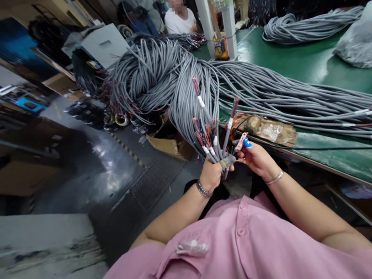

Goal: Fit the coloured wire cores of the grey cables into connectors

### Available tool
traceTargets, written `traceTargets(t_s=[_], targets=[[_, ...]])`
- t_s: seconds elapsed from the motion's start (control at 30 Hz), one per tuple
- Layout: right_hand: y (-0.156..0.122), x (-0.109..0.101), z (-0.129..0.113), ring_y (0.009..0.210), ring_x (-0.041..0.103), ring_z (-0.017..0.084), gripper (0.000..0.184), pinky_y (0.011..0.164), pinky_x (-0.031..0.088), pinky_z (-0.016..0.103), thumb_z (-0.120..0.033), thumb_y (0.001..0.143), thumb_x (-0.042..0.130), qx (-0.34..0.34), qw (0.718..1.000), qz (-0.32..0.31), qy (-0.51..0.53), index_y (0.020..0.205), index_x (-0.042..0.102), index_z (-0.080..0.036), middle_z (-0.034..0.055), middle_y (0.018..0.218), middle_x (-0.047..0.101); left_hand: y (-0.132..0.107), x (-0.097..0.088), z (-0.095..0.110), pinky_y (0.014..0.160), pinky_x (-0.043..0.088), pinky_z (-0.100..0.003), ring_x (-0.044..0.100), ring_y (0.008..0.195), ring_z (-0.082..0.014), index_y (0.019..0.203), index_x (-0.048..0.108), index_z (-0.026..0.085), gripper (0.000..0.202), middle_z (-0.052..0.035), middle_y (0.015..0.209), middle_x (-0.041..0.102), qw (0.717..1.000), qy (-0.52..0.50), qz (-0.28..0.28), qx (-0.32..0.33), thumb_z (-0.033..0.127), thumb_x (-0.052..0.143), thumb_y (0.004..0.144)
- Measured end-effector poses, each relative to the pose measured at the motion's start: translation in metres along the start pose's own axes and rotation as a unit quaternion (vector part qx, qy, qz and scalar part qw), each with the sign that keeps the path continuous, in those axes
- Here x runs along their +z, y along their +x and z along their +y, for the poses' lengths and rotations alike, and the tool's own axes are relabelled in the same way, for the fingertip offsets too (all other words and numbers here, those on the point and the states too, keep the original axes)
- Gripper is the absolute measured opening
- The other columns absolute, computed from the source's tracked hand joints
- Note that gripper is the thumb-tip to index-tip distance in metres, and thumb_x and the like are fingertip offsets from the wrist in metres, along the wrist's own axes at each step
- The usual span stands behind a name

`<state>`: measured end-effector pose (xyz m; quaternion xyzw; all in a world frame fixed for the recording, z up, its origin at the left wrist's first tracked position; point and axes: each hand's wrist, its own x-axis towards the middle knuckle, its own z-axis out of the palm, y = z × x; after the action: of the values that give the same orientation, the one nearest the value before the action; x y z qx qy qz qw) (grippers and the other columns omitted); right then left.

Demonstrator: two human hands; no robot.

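Left hand (212, 176) closed round a bunch of grey cables (213, 153); cable ends rise just beyond the fist, white bands near the tips, coloured wires splayed. A grey cover (227, 161) with a yellow band lies across the bunch at the left thumb. Right hand (257, 161) just beside it, thumb and fingers pinched on a small pink tool (241, 141) — blue cover (248, 143) on the thumb. Its tip is near the bunch; contact cannot be told. Just beyond the right hand: a taped block (268, 130) at the edge of the green table (348, 158). Ahead of both hands, a large cable heap (158, 69). Beyond the left hand, low down, an open box (168, 144). Farthest out — a person (180, 20) in white.
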<state>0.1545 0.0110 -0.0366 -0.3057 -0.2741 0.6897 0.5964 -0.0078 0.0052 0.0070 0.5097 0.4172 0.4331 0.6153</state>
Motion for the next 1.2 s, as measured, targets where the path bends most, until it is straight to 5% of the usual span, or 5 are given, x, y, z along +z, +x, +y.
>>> traceTargets(t_s=[0.17, 0.43, 0.67, 0.93, 1.2], targets=[[0.002, 0.005, 0.007, 0.052, 0.045, 0.009, 0.036, 0.051, 0.041, 0.022, -0.053, 0.082, 0.062, -0.129, 0.981, 0.113, -0.093, 0.075, 0.067, -0.019, -0.0016, 0.06, 0.058, 0.006, 0.0, -0.002, 0.045, 0.035, -0.022, 0.05, 0.045, -0.0088, 0.06, 0.06, 0.014, 0.026, -0.001, 0.051, 0.059, 1.0, -0.005, -0.023, -0.005, 0.033, 0.075, 0.069], [0.018, 0.0, 0.015, 0.062, 0.059, 0.013, 0.041, 0.056, 0.051, 0.026, -0.057, 0.069, 0.074, 0.005, 0.991, 0.055, 0.12, 0.084, 0.068, -0.019, 0.0022, 0.079, 0.07, 0.015, 0.003, -0.001, 0.047, 0.036, -0.022, 0.051, 0.044, -0.0092, 0.063, 0.061, 0.013, 0.026, -0.0004, 0.05, 0.059, 0.999, -0.014, -0.045, -0.028, 0.033, 0.077, 0.067], [0.019, 0.0, 0.019, 0.065, 0.062, 0.015, 0.034, 0.062, 0.052, 0.029, -0.053, 0.078, 0.068, -0.006, 0.99, 0.032, 0.138, 0.085, 0.066, -0.02, 0.0012, 0.074, 0.069, 0.018, 0.004, -0.005, 0.044, 0.034, -0.021, 0.048, 0.042, -0.0082, 0.062, 0.061, 0.012, 0.027, -0.0004, 0.05, 0.059, 0.997, 0.034, -0.055, -0.042, 0.033, 0.078, 0.065], [0.009, 0.0, 0.004, 0.066, 0.063, 0.014, 0.049, 0.06, 0.053, 0.027, -0.069, 0.078, 0.056, 0.041, 0.986, -0.011, 0.16, 0.086, 0.065, -0.021, 0.0037, 0.084, 0.071, 0.008, 0.0, -0.002, 0.046, 0.037, -0.022, 0.051, 0.043, -0.0096, 0.063, 0.061, 0.013, 0.028, -0.0006, 0.05, 0.059, 0.999, 0.011, -0.036, -0.039, 0.033, 0.079, 0.063], [0.007, 0.004, 0.005, 0.064, 0.061, 0.012, 0.033, 0.059, 0.053, 0.024, -0.051, 0.08, 0.067, -0.001, 0.993, 0.018, 0.119, 0.085, 0.067, -0.018, 0.0037, 0.084, 0.071, 0.003, 0.001, -0.008, 0.047, 0.038, -0.022, 0.051, 0.046, -0.0092, 0.062, 0.061, 0.013, 0.027, -0.0008, 0.051, 0.059, 1.0, -0.006, -0.009, 0.008, 0.036, 0.076, 0.067]])
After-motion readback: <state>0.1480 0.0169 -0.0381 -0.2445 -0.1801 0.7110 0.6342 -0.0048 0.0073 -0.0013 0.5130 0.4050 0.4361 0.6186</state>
